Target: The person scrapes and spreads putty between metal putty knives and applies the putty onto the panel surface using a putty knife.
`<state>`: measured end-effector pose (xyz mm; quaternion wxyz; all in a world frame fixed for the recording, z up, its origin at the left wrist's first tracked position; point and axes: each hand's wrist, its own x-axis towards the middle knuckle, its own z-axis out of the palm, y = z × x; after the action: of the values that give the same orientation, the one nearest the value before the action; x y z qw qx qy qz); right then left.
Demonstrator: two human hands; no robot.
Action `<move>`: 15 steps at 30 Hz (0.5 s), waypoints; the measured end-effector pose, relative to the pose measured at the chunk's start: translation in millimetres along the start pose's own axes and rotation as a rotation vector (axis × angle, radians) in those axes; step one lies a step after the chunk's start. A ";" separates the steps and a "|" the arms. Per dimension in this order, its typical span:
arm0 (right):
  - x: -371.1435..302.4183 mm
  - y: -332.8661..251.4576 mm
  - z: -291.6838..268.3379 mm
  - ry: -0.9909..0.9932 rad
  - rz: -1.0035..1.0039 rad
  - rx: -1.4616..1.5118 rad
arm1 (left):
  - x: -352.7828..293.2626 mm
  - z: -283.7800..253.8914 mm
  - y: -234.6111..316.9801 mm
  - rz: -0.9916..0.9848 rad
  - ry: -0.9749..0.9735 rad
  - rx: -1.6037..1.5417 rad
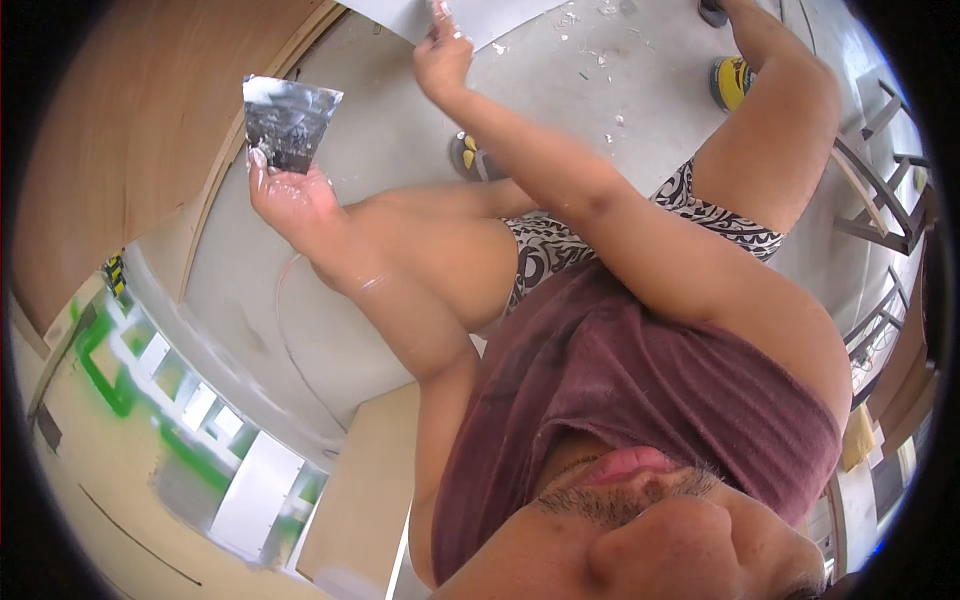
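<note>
On the left, my left hand is closed round a putty knife. Its wide, trapezoid metal blade points up and is smeared with pale paste; the grip is hidden in my palm. White smudges mark those fingers. My right hand reaches to the top of the view, fingers bent and pinched, with white paste on the tips. It overlaps the edge of a smooth white panel, partly cut off by the frame. Whatever sits between the right fingertips, if anything, I cannot make out.
A large wooden panel stands at the left. White scraps litter the grey floor. A yellow and dark tub sits beyond my right leg. Dark metal frames stand far right. A thin hose crosses the floor.
</note>
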<state>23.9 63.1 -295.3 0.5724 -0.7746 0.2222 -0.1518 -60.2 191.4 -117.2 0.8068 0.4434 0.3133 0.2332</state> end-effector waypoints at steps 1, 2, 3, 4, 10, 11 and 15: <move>-13.7 -5.5 2.8 -0.007 -0.005 0.002 | 0.4 -0.6 -0.1 0.018 -0.023 0.001; -27.4 -9.1 3.6 -0.067 -0.082 0.018 | 1.7 -2.0 -0.9 0.003 -0.048 -0.013; -37.8 -10.8 3.2 -0.164 -0.094 0.004 | 3.4 -4.2 -1.8 -0.012 -0.076 -0.037; -45.5 -9.4 0.5 -0.123 -0.163 0.037 | 5.0 -7.7 -3.0 -0.009 -0.077 -0.029; 8.2 78.2 -54.7 -0.194 0.008 0.043 | 18.3 -28.4 -3.2 0.125 -0.109 0.441; 38.0 103.0 -65.9 -0.008 -0.006 0.053 | 18.6 -28.2 -1.2 0.108 -0.110 0.418; 171.7 198.1 -127.9 0.474 0.310 0.390 | 6.2 -15.3 2.5 -0.012 -0.064 0.071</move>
<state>74.4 -179.4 -449.4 0.6584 -0.5508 0.4308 -0.2786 -67.0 205.3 -123.2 0.8014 0.4772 0.2981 0.2028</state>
